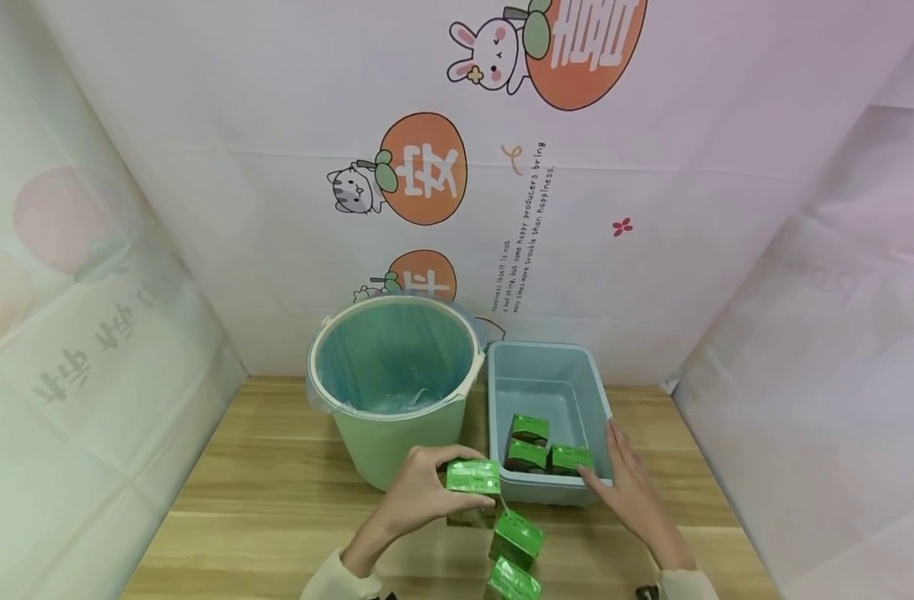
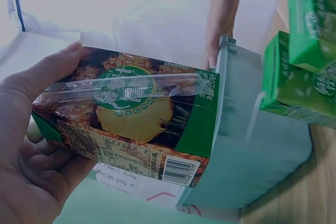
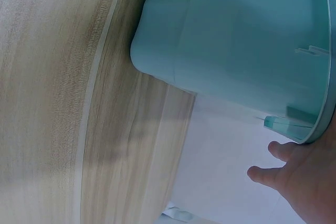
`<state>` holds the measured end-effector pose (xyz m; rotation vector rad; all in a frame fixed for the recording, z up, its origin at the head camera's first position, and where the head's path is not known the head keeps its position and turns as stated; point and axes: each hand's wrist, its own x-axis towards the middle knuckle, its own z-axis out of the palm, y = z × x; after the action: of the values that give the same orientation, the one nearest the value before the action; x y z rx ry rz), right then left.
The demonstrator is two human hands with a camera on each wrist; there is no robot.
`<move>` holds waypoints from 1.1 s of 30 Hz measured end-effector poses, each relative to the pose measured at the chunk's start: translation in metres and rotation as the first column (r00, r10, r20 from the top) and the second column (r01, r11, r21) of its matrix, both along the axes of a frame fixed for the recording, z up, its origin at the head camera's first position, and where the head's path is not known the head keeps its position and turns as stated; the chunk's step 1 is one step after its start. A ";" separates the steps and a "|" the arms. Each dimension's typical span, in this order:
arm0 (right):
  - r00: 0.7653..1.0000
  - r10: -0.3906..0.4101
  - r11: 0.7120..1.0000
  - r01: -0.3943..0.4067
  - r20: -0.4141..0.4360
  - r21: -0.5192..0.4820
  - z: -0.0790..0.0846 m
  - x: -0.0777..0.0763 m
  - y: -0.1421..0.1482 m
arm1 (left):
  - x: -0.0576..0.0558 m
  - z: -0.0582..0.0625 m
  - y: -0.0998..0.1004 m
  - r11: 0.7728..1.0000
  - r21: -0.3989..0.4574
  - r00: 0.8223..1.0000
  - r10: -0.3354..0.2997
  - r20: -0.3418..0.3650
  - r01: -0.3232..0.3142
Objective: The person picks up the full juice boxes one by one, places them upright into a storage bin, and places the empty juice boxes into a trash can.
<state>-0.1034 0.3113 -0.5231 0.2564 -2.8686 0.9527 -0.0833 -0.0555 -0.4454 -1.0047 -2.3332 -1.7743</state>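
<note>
My left hand (image 1: 415, 498) grips a green-topped juice carton (image 1: 473, 479) between thumb and fingers, close to the front left corner of a blue-green plastic box (image 1: 541, 493). The left wrist view shows pineapple pictures and a wrapped straw on this drink carton (image 2: 142, 111). Three similar cartons (image 1: 571, 458) sit in the front part of the box. My right hand (image 1: 636, 500) touches the box's front right corner, its thumb over the front rim and its fingers extended along the right side. Two fingertips show outside the box wall (image 3: 236, 35) in the right wrist view.
Two more green cartons (image 1: 516, 537) stand on the wooden table (image 1: 269, 508) in front of the box. Left of the box is a pale green bucket (image 1: 397, 442) lined with a clear bag. Printed white cloth walls (image 1: 262, 167) enclose the back and sides.
</note>
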 end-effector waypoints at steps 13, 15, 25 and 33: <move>1.000 -0.003 1.000 0.003 -0.013 0.007 0.002 0.001 0.001 | -0.018 0.016 0.025 0.993 -0.033 0.992 0.107 -0.067 -0.109; 1.000 -0.005 1.000 0.005 -0.007 0.010 0.002 0.001 0.000 | -0.021 0.019 0.028 0.993 -0.038 0.991 0.109 -0.079 -0.112; 1.000 -0.017 1.000 0.017 0.011 0.025 0.000 0.001 0.000 | -0.041 0.036 0.051 0.995 -0.046 0.996 0.088 -0.031 -0.089; 1.000 -0.011 1.000 0.011 0.001 0.026 -0.001 0.001 0.001 | -0.055 0.043 0.076 0.997 -0.057 0.997 0.054 -0.051 -0.057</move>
<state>-0.1029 0.3121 -0.5243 0.2426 -2.8822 0.9152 -0.1387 0.0206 -0.4022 -0.9698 -2.3717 -1.6518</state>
